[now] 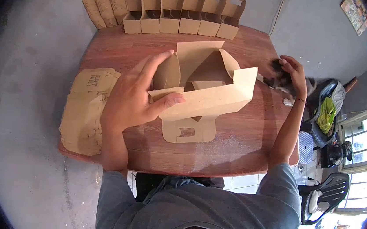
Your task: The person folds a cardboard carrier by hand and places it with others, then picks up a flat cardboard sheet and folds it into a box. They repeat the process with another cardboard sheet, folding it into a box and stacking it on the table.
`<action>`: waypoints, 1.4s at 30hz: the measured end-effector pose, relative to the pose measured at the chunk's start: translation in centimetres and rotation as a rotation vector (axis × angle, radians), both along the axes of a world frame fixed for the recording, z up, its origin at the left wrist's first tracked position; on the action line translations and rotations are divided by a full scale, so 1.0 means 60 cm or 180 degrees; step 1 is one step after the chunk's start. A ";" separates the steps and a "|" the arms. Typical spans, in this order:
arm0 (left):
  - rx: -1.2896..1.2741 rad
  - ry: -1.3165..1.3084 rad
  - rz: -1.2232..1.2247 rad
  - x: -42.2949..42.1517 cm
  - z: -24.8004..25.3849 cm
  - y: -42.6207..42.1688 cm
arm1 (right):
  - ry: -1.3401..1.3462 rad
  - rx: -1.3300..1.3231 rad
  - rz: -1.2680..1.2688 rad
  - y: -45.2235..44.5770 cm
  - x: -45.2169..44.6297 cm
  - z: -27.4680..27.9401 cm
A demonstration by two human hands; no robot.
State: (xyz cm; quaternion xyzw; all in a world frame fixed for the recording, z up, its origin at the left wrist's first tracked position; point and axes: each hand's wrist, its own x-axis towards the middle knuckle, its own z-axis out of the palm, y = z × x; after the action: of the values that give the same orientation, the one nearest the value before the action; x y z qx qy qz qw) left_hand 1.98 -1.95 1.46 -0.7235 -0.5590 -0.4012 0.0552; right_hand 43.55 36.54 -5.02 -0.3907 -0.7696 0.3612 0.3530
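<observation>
My left hand (139,90) grips the left end of a partly folded cardboard carrier (212,95), thumb on the near wall and fingers on the far side. The carrier is open at the top, and a flap with a handle cutout (189,130) extends from it toward me. At the table's right edge, my right hand (294,72) is raised away from the carrier, its fingers bent beside a blurred dark, furry animal (279,79) that looks like a cat. Whether the fingers touch its fur cannot be made out.
Flat cardboard pieces (84,109) lie stacked on the left of the wooden table (242,151). Several assembled carriers (191,11) line the back edge, beside nested cardboard (101,3). Right of the table are a chair with bags (327,113) and another dark chair (330,195).
</observation>
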 end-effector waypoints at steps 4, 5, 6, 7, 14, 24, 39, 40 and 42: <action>-0.0168 -0.0154 0.0053 0.003 0.002 -0.002 | -0.1100 0.0797 -0.0662 -0.081 -0.066 0.041; -0.0149 -0.0154 0.0089 0.003 0.002 -0.002 | -0.0981 0.0574 -0.0182 -0.002 -0.047 -0.013; -0.0117 -0.0136 0.0107 0.003 0.001 -0.001 | -0.0973 0.0591 -0.0150 0.010 -0.066 -0.013; -0.0094 -0.0114 0.0113 0.003 0.000 0.000 | -0.1624 0.0844 -0.0166 0.016 -0.081 -0.017; -0.0170 -0.0181 0.0267 0.004 -0.001 -0.005 | -0.2696 0.0976 0.0456 0.106 -0.149 -0.062; -0.0416 -0.0303 0.0217 0.006 0.005 -0.014 | -0.1854 -0.0020 0.0529 0.056 -0.026 0.022; -0.0178 -0.0125 0.0141 0.005 0.000 -0.007 | -0.0808 -0.0262 -0.1274 -0.295 0.616 -0.113; -0.0081 -0.0080 0.0160 0.005 0.000 -0.007 | -0.0846 -0.0259 -0.1291 -0.319 0.613 -0.131; 0.0003 -0.0010 0.0167 0.002 -0.004 -0.003 | -0.0921 -0.0263 -0.1329 -0.367 0.560 -0.163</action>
State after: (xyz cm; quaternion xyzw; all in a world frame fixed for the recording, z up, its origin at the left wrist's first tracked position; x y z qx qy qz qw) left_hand 2.13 -2.13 1.23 -0.7080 -0.5776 -0.4010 0.0652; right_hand 77.15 14.54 -14.78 -0.6028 -0.6993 0.2520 0.2899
